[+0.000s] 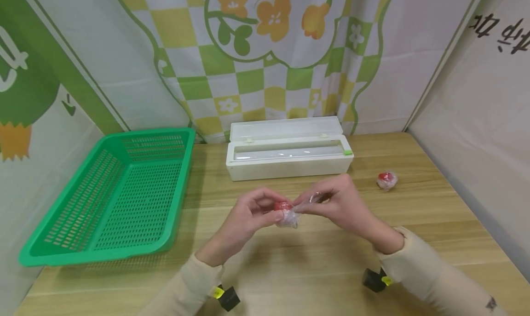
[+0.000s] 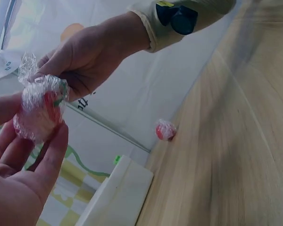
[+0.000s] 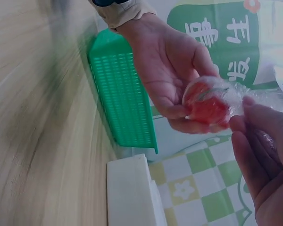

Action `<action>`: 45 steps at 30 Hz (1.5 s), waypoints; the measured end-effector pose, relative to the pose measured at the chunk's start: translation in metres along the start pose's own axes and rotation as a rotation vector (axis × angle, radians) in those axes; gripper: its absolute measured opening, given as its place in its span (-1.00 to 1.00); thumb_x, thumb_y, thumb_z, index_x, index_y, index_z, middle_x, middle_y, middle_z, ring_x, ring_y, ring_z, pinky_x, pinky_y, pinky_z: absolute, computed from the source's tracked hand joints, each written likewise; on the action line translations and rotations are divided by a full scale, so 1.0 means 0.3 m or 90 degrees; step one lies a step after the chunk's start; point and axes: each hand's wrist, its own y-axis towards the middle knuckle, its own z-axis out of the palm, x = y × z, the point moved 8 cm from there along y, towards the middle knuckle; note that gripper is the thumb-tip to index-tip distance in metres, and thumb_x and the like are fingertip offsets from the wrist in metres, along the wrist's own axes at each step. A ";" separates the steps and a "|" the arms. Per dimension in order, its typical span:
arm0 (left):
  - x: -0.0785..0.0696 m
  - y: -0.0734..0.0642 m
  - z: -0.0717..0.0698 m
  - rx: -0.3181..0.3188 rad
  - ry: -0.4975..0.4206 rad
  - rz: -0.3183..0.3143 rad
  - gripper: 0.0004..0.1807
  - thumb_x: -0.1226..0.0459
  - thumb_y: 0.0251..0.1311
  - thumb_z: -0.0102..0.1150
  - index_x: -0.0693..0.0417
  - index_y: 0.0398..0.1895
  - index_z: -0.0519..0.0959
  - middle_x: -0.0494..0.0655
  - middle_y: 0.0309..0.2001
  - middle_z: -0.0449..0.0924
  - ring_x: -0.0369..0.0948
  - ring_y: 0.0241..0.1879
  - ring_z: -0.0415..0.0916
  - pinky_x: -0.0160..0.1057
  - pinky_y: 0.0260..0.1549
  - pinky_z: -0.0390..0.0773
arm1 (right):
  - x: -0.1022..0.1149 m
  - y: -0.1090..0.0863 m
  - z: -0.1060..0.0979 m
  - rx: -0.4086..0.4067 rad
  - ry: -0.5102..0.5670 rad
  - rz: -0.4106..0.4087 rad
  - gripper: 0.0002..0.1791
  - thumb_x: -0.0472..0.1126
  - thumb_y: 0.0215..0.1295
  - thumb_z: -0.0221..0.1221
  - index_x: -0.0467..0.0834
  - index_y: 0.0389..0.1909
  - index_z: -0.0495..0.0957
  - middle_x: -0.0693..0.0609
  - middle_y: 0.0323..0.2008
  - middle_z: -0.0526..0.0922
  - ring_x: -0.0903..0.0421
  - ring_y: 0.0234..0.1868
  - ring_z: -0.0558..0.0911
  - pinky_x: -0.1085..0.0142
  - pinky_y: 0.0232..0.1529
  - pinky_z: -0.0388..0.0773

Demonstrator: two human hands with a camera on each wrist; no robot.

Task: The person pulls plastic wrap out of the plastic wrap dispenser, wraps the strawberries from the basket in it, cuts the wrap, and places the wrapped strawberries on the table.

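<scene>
A small red and whitish ball-like thing [image 1: 285,216] is wrapped in clear plastic film, and a bit of green shows under the film in the left wrist view. My left hand [image 1: 244,217] holds this ball between thumb and fingers, above the table. From the other side my right hand [image 1: 345,205] pinches the gathered end of the film [image 3: 269,98], which is drawn out from the ball and twisted. Some of the film is hidden behind the right fingers. A second wrapped red ball [image 1: 387,180] lies on the table beyond my right hand.
An open white film box [image 1: 290,169] stands at the back middle, its lid [image 1: 285,128] raised and a green piece at its right end. On the left is a green plastic basket [image 1: 188,169] with nothing in it. Curtains and fabric walls border the wooden table [image 1: 314,279].
</scene>
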 end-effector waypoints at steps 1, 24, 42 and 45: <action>0.000 0.000 0.005 0.012 -0.008 -0.002 -0.70 0.34 0.28 0.22 0.27 0.04 0.52 -0.16 -0.04 0.73 -0.22 -0.10 0.65 -0.23 -0.10 0.66 | -0.007 0.000 0.000 -0.002 0.012 0.010 -0.91 -0.35 0.03 0.44 -0.12 -0.44 0.76 0.01 -0.40 0.80 0.31 -0.39 0.74 0.37 -0.42 0.70; -0.010 0.013 0.054 -0.004 -0.116 0.013 -0.60 0.34 0.23 0.30 0.25 0.06 0.39 -0.12 0.02 0.52 -0.29 -0.08 0.64 -0.29 -0.07 0.69 | 0.008 -0.004 -0.008 -0.084 0.013 0.002 -0.87 -0.38 0.00 0.46 -0.12 -0.42 0.75 0.00 -0.43 0.79 0.31 -0.44 0.72 0.38 -0.45 0.70; -0.009 0.019 0.051 -0.036 -0.031 0.035 -0.60 0.36 0.29 0.22 0.20 0.18 0.48 0.09 0.16 0.60 -0.21 0.02 0.62 -0.25 -0.04 0.68 | -0.013 -0.012 -0.013 -0.097 0.040 0.025 -0.90 -0.40 0.13 0.36 -0.20 -0.33 0.76 -0.09 -0.31 0.80 0.25 -0.38 0.76 0.31 -0.39 0.72; -0.009 0.020 0.056 -0.025 -0.048 0.035 -0.59 0.35 0.34 0.16 0.20 0.23 0.45 0.04 0.19 0.58 -0.22 0.07 0.60 -0.27 0.01 0.65 | -0.017 -0.015 -0.012 -0.116 0.043 0.030 -0.90 -0.42 0.10 0.38 -0.22 -0.34 0.76 -0.12 -0.32 0.80 0.26 -0.40 0.76 0.32 -0.41 0.72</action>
